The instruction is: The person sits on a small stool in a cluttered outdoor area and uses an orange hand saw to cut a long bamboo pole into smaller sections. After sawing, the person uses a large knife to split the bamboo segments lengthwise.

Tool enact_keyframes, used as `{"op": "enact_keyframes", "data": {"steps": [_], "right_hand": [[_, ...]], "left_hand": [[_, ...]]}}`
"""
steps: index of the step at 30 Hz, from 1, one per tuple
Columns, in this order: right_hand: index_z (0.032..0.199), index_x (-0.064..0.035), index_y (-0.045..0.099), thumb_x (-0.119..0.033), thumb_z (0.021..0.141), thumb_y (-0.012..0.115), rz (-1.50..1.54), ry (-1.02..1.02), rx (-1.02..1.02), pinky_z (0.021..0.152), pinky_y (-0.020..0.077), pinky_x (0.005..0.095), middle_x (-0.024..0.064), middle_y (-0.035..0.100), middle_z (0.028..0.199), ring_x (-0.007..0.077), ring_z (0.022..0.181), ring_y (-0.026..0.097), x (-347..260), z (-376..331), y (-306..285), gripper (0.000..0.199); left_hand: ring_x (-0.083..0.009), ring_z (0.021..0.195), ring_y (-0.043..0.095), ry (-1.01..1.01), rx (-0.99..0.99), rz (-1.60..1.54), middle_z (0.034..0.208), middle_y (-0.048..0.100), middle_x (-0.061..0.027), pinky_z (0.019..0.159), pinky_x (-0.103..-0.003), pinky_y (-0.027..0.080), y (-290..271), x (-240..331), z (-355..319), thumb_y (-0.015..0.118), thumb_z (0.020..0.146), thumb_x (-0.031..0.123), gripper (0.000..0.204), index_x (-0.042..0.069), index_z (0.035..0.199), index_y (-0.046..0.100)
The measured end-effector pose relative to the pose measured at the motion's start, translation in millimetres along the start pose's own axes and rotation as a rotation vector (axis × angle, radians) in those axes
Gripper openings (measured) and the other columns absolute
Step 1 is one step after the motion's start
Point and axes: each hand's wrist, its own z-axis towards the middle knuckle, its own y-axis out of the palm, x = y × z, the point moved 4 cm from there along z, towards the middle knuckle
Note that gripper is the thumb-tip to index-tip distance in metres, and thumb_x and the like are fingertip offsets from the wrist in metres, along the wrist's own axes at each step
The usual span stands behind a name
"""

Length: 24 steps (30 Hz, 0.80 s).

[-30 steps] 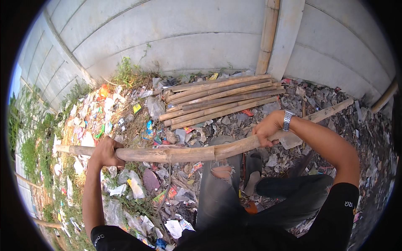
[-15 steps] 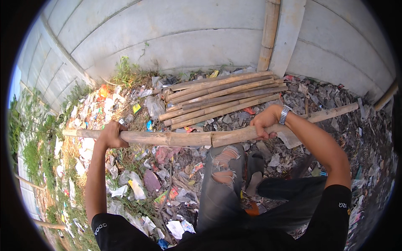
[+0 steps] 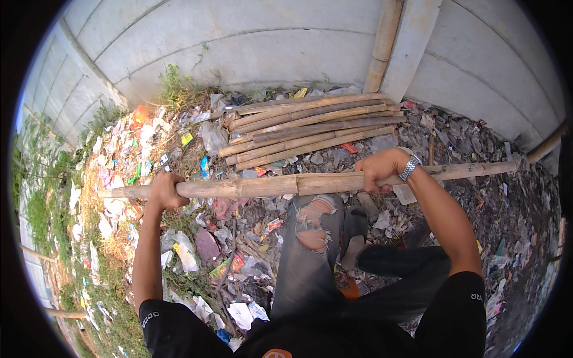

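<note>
Dull tan bamboo crosses the head view: a weathered pole, nearly straight, with a stepped line across it near mid-length. The left hand and right hand are each curled around it, well apart, a long stretch lying between them and both ends jutting outward.

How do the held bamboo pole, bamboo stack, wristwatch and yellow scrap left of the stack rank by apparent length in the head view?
1. Held bamboo pole
2. Bamboo stack
3. Wristwatch
4. Yellow scrap
The wristwatch is nearer the camera; true sizes may differ.
</note>
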Motion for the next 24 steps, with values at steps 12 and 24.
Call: {"op": "enact_keyframes", "data": {"steps": [12, 24], "right_hand": [[0.074, 0.002, 0.064, -0.003, 0.062, 0.071, -0.074, 0.01, -0.057, 0.039, 0.0425, 0.0367, 0.0093, 0.058, 0.059, 0.0177, 0.043, 0.054, -7.8, -5.7, -3.9, 0.015], [0.083, -0.0021, 0.074, -0.019, 0.067, 0.077, -0.662, -0.12, 0.516, 0.057, 0.0536, 0.0427, 0.0137, 0.071, 0.068, 0.03, 0.06, 0.068, 0.7, -86.5, -11.3, 0.023]], "left_hand": [[-0.0409, 0.072, 0.069, -0.064, 0.008, -0.088, 0.072, 0.071, -0.0188, 0.074, -0.047, 0.058, 30.5, 6.7, -19.7, 0.078, 0.049, 0.033, 0.037, 0.008, 0.076, 0.077], [-0.0423, 0.074, 0.07, -0.039, 0.0, -0.073, 0.075, 0.071, -0.0212, 0.073, -0.048, 0.058, 19.3, 0.6, -10.5, 0.077, 0.05, 0.031, 0.035, 0.007, 0.076, 0.076]]}}
